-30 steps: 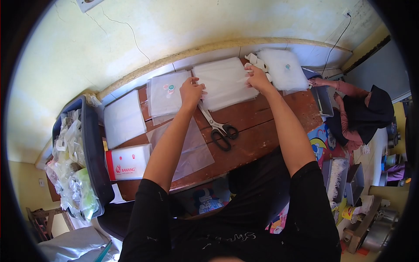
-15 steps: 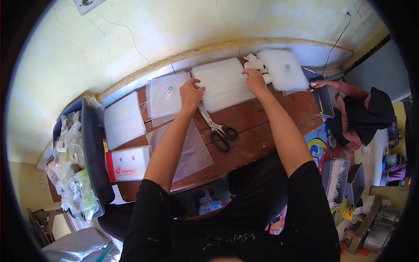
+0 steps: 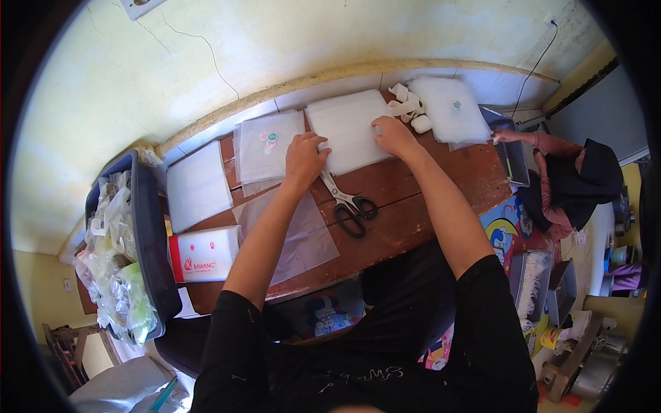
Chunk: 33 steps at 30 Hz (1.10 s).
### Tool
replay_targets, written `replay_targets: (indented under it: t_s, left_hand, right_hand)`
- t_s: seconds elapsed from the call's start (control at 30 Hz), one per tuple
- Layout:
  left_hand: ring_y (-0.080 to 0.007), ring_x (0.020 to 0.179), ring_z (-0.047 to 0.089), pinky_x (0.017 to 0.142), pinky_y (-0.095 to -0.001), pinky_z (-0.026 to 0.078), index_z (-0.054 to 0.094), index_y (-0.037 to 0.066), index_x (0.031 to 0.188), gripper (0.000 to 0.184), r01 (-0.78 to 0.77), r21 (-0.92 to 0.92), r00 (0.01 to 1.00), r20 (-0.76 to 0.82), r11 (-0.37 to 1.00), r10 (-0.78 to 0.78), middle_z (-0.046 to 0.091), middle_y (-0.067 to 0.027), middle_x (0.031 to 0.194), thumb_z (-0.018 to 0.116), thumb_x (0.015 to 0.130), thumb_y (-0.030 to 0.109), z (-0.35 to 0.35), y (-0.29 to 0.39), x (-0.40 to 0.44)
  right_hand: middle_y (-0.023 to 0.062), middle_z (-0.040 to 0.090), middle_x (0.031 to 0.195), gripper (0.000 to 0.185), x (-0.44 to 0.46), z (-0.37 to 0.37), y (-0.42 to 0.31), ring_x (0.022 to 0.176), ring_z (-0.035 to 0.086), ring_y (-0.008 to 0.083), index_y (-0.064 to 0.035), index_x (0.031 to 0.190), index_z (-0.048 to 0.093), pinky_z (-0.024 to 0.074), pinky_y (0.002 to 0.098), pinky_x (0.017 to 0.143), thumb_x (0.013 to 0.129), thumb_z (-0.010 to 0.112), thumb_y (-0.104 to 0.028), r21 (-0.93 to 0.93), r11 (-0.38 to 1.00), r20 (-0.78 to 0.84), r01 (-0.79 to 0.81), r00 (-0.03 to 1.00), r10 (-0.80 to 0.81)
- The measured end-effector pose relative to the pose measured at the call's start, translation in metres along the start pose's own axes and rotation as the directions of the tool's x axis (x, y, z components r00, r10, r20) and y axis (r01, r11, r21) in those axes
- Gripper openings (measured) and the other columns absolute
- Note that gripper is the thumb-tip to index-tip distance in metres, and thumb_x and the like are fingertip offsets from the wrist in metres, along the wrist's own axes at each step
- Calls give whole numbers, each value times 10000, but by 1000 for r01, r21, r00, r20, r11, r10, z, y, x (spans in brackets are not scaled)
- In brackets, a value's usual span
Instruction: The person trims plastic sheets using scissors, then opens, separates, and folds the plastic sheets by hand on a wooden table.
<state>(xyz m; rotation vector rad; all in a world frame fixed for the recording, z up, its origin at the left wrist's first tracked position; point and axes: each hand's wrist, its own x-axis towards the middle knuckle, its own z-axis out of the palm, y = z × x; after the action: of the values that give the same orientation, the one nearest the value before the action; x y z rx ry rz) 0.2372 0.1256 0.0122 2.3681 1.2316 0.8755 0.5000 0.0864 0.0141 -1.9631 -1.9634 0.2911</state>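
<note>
My left hand point(image 3: 307, 157) is at the left edge of the middle stack of clear plastic sheets point(image 3: 348, 124), fingers bent; whether they grip anything is unclear. At the stack's right edge is my right hand point(image 3: 394, 135), its fingers curled against the sheets, their tips hidden. Scissors with black handles point(image 3: 350, 206) lie just below my left hand, blades pointing up toward it. Left of that hand is another plastic stack point(image 3: 258, 148) with small round stickers point(image 3: 270, 140) on it. A white strip roll point(image 3: 407, 104) lies beyond my right hand.
A dark bin of plastic scraps point(image 3: 148, 234) stands at the left, beside a plastic stack point(image 3: 200, 186) and a red-white pack point(image 3: 205, 255). One loose sheet point(image 3: 296, 234) lies near the front edge. Another stack point(image 3: 451, 110) and a seated co-worker point(image 3: 582, 179) are at the right.
My right hand has moved left and down, from the strips to the stack's right edge. My left hand has shifted slightly down, its fingers now over the stack's left edge.
</note>
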Motion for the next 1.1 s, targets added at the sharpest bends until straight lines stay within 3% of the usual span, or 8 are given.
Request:
replay_targets:
  t_s: [0.07, 0.27, 0.47, 0.53, 0.67, 0.83, 0.97, 1.1]
  left_hand:
    - [-302, 1075, 589, 928, -395, 477, 755, 70, 977, 239, -6, 46, 994, 111, 999, 1, 674, -115, 1111, 747, 765, 182, -1, 0, -4]
    - [-311, 1082, 586, 953, -418, 463, 754, 72, 983, 241, -13, 65, 999, 49, 998, 10, 672, -114, 1120, 745, 769, 183, 0, 2, -11]
    - [-290, 1078, 580, 923, -426, 449, 745, 71, 962, 194, -24, -6, 999, -25, 1000, 24, 666, -90, 1103, 728, 791, 161, -5, 0, -16]
    - [-296, 1060, 588, 916, -422, 453, 744, 68, 946, 176, -26, -27, 999, -35, 999, 25, 675, -94, 1083, 724, 797, 160, -13, 2, -21]
    - [-317, 988, 613, 879, -411, 472, 738, 52, 896, 142, -38, -117, 999, -38, 992, 34, 699, -113, 994, 716, 809, 162, -40, 6, -39]
    - [-327, 942, 638, 852, -407, 492, 738, 47, 905, 146, 10, -132, 1000, -13, 991, -12, 708, -141, 944, 718, 815, 161, -84, 6, -76]
    - [-344, 928, 648, 838, -425, 493, 734, 52, 891, 139, 99, -167, 995, 41, 981, -94, 707, -161, 906, 713, 812, 164, -123, 9, -113]
    - [-350, 920, 650, 845, -432, 492, 732, 52, 898, 145, 103, -212, 993, 79, 972, -88, 705, -169, 901, 719, 804, 161, -143, -1, -143]
  right_hand:
    - [189, 618, 1159, 300, 0, 1, 1, 1133, 571, 348, -37, 1112, 645, 447, 410, 1004, 822, 638, -115, -3, 1000, 22, 28, 999, -28]
    - [184, 599, 1167, 313, 0, 3, 0, 1147, 560, 354, -40, 1118, 638, 446, 416, 1008, 820, 655, -134, -1, 999, 14, 46, 999, -46]
    - [196, 599, 1167, 309, -9, 4, -20, 1122, 568, 375, -47, 1113, 647, 460, 437, 990, 816, 664, -129, -112, 992, -191, 63, 978, -83]
    - [195, 621, 1116, 290, -9, -5, -33, 1088, 582, 371, -46, 1090, 654, 477, 445, 955, 817, 667, -140, -34, 998, -83, 49, 995, -52]
    - [181, 642, 1059, 264, -27, -5, -75, 1058, 595, 368, -40, 1059, 662, 487, 443, 930, 820, 668, -151, 4, 997, -53, 78, 996, -78]
    - [171, 649, 1024, 236, -58, 3, -134, 1024, 601, 360, -25, 1017, 662, 484, 442, 912, 833, 663, -173, 142, 961, -71, 239, 970, -231]
    - [165, 648, 1020, 230, -85, 5, -179, 1007, 604, 358, -35, 1017, 645, 482, 449, 889, 845, 660, -187, 240, 950, 74, 197, 973, -220]
    - [162, 650, 1015, 223, -106, 25, -201, 1001, 606, 360, -47, 1013, 638, 484, 456, 878, 842, 668, -187, 267, 940, 110, 212, 962, -248]
